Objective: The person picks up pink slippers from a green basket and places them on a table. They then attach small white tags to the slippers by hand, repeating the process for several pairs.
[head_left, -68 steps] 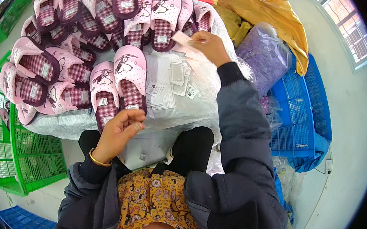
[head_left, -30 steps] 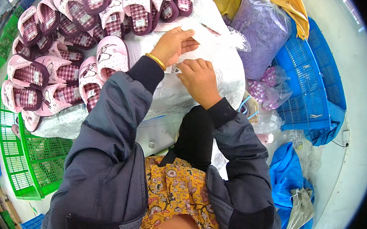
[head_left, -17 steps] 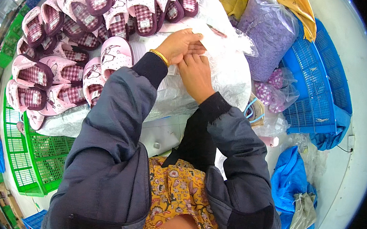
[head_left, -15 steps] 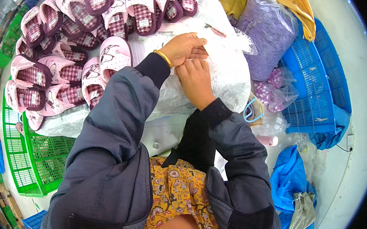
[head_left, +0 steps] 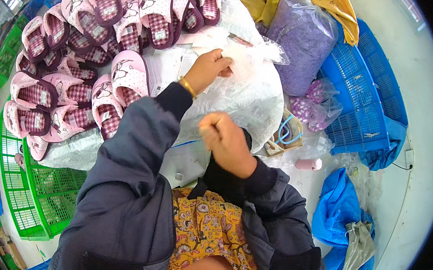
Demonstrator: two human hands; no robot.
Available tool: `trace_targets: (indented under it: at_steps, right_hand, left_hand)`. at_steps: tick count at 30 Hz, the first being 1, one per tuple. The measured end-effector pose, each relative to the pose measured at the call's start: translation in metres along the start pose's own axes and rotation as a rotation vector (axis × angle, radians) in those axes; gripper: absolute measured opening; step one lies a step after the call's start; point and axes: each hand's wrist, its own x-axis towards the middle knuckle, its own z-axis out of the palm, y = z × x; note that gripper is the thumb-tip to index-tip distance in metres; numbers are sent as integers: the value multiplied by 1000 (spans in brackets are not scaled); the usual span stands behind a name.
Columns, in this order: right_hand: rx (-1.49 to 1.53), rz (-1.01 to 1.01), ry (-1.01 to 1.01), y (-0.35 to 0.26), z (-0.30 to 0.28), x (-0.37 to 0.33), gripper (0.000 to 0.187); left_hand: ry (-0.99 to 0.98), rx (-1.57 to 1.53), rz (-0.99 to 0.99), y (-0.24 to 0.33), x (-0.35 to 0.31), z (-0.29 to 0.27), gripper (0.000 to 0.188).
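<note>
Works at a plastic-covered desk (head_left: 252, 101), with the front pair of pink slippers (head_left: 130, 70) lying left of the left hand (head_left: 207, 72), long axes running away from the body, toes outward, and farther from the right hand (head_left: 228, 144). Holds the right loosely curled over the near edge, with nothing visible inside; extends the left to what looks like a pale pink slip (head_left: 242, 69), cannot tell whether gripped.

This looks like a slipper workshop or packing room: dozens of matching pink slippers (head_left: 130, 32) crowd a plastic-covered table (head_left: 246, 104), ringed by green plastic crates (head_left: 56, 200), blue plastic crates (head_left: 355, 110) and a bulging purple-filled bag (head_left: 302, 46).
</note>
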Motion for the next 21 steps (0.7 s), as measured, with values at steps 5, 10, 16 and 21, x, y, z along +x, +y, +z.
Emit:
trace_targets:
  at_steps: [5,10,16,21]
  right_hand:
    - [313,175,170,31,-20,5,13]
    - [257,154,313,34,-20,14,33]
    - [246,228,345,29,-16,11,40]
    - [364,256,326,32,-16,5,33]
  left_hand:
    - [-22,285,84,15,-71,2,20]
    - [-26,532,196,17,-113,7,18]
    - [-59,672,230,32,-132,14,19]
    - [-82,747,316,31,-137,15,17]
